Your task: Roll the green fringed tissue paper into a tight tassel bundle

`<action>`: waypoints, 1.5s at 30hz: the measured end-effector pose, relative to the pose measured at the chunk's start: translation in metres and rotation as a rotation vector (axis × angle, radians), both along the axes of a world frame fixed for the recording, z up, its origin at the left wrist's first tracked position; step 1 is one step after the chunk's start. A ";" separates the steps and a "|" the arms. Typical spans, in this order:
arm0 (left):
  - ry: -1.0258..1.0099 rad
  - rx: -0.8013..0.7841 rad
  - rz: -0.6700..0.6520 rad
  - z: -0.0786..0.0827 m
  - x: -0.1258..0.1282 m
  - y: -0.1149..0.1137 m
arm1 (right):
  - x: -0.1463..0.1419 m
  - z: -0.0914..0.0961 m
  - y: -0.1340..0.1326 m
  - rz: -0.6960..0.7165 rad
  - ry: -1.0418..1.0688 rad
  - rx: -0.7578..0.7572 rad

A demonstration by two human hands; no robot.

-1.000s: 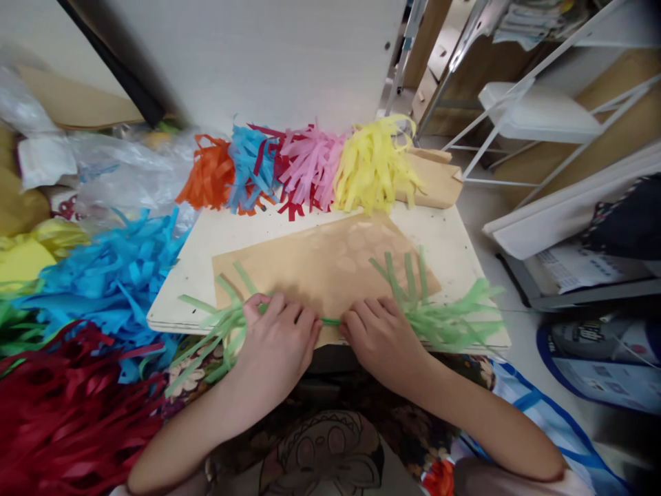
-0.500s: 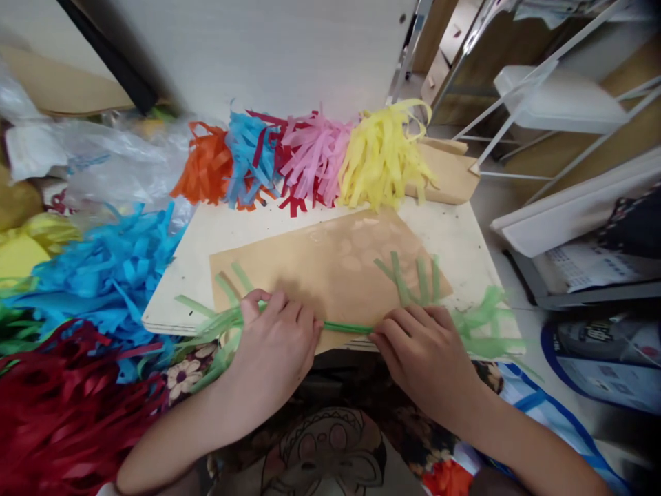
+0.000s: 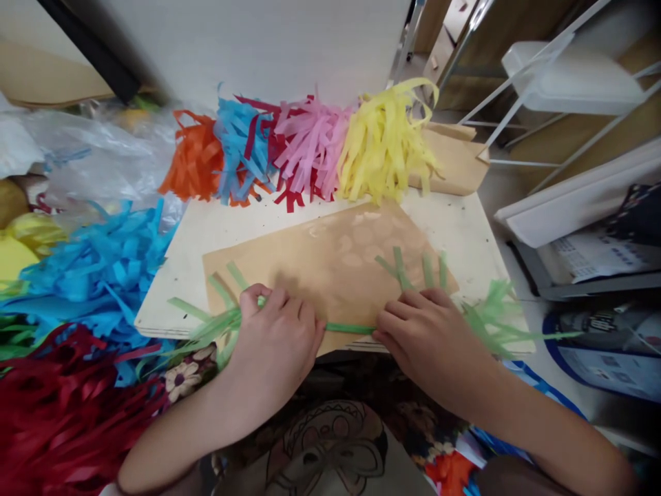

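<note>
While there's only the head view to go on, it shows plenty: the left hand (image 3: pixel 273 344) and right hand (image 3: pixel 431 337) both pinch the green fringed paper strip (image 3: pixel 348 328) along the near edge of the brown paper sheet (image 3: pixel 330 265), which lies on the pale wooden board (image 3: pixel 180 269). The short stretch between the hands looks rolled tight into a thin cord, while loose green fringe fans out on both sides (so I'd guess the twisting is only partway done). Finished-looking tassels sit along the back: orange (image 3: pixel 193 162), blue (image 3: pixel 240 148), pink (image 3: pixel 307 145), yellow (image 3: pixel 385 141). Heaps of cut blue fringe (image 3: pixel 103 269) and red fringe (image 3: pixel 56 413) sit at left, seemingly unused.
</note>
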State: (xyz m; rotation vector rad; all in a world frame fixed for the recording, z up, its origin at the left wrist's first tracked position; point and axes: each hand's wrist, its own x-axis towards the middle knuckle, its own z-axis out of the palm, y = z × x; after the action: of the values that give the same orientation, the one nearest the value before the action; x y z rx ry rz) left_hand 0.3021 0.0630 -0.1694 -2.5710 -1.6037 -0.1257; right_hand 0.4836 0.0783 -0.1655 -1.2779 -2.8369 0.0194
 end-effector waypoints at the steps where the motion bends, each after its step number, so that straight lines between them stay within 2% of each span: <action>1: 0.007 0.001 0.001 0.000 0.000 0.000 | -0.002 0.002 0.000 0.012 -0.019 0.019; 6: 0.046 0.064 -0.045 0.002 0.006 -0.002 | -0.018 0.002 -0.016 0.009 -0.149 0.266; 10: 0.051 0.200 -0.133 -0.004 0.013 -0.014 | -0.030 -0.013 -0.047 -0.089 -0.272 0.486; 13: 0.118 0.310 -0.083 -0.015 0.013 -0.029 | -0.033 -0.027 -0.064 -0.160 -0.282 0.592; 16: 0.103 0.364 -0.038 -0.024 0.010 -0.040 | -0.035 -0.034 -0.070 -0.201 -0.224 0.647; 21: 0.020 0.313 -0.002 -0.022 0.004 -0.036 | -0.043 -0.034 -0.068 -0.290 -0.242 0.650; 25: -0.051 0.270 -0.034 -0.015 0.000 -0.026 | -0.045 -0.035 -0.069 -0.265 -0.231 0.617; 29: -0.056 0.345 -0.073 -0.017 0.001 -0.026 | -0.045 -0.037 -0.069 -0.250 -0.254 0.595; 34: 0.044 0.406 -0.087 -0.022 0.008 -0.036 | -0.040 -0.038 -0.065 -0.246 -0.274 0.547; 39: 0.101 0.343 -0.057 -0.020 0.017 -0.038 | -0.030 -0.035 -0.062 -0.261 -0.242 0.530; 45: 0.043 0.201 -0.048 -0.014 0.015 -0.028 | -0.024 -0.031 -0.058 -0.257 -0.162 0.468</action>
State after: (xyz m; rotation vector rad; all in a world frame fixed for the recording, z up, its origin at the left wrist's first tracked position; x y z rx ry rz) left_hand 0.3174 0.0348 -0.1836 -2.4430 -1.4358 -0.2223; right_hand 0.4594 0.0203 -0.1965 -1.5579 -2.5379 -0.7337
